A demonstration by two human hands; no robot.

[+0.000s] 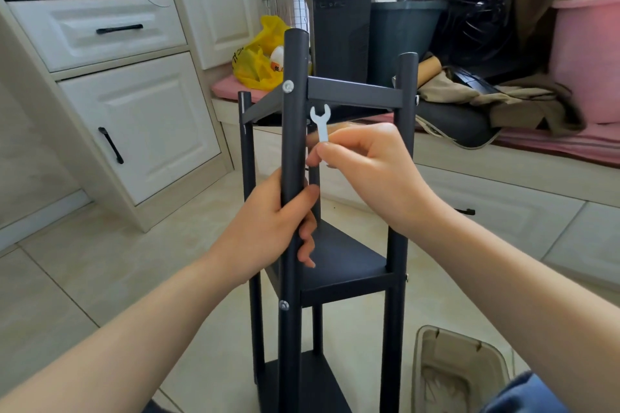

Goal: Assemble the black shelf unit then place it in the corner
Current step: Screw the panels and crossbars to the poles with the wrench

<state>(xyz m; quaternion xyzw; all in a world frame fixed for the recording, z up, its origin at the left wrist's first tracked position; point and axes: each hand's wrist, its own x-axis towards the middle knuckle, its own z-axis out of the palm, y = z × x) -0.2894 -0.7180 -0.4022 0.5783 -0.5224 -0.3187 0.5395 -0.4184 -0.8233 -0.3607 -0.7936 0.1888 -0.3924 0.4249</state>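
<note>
The black shelf unit stands upright on the tiled floor right in front of me, with three black shelves between round black posts. My left hand grips the near front post at mid height, fingers wrapped round it. My right hand pinches the lower end of a small silver wrench, whose open jaw points up just below the top shelf's front rail. A silver bolt head shows on the near post at the top shelf, and another bolt head at the middle shelf.
White cabinet drawers stand on the left. Behind the unit are a yellow bag, a black computer tower, a dark bin and a pink tub on a pink-cushioned bench. A beige tray lies on the floor at lower right.
</note>
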